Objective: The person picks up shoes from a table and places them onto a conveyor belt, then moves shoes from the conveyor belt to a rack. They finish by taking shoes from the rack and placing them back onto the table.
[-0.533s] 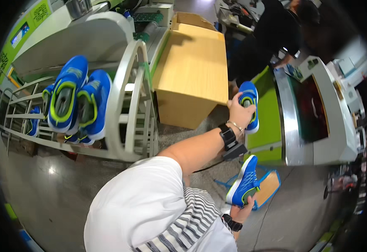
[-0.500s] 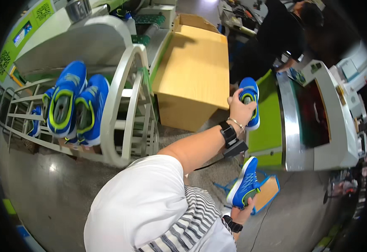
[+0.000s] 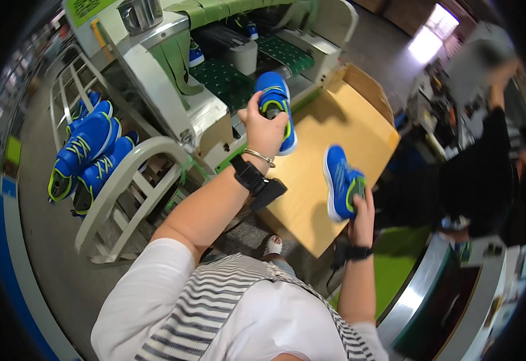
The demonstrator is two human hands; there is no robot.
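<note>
My left hand (image 3: 265,127) is closed round the heel opening of a blue sneaker (image 3: 272,85) with lime-green trim and a white sole. That shoe is held toe-away beside the near edge of the belt machine (image 3: 210,114). To its right, my right hand (image 3: 362,215) grips a matching blue sneaker (image 3: 336,177) at its heel opening, where something dark grey sits inside. This second sneaker is over the light wooden tabletop (image 3: 302,201), toe pointing away. Part of each hand's grip is hidden by the fingers and shoes.
Several blue sneakers (image 3: 85,147) lie on a pale metal rack (image 3: 132,165) at the left. Inside the belt machine, more blue shoes stand by a dark green dotted belt (image 3: 284,53). A person in black (image 3: 476,162) is at the right, near another machine with a metal edge (image 3: 422,271).
My view has turned left. Both hands, each with its sneaker, have moved from beside the right-hand machine to the wooden tabletop and belt machine. The right hand has come up.
</note>
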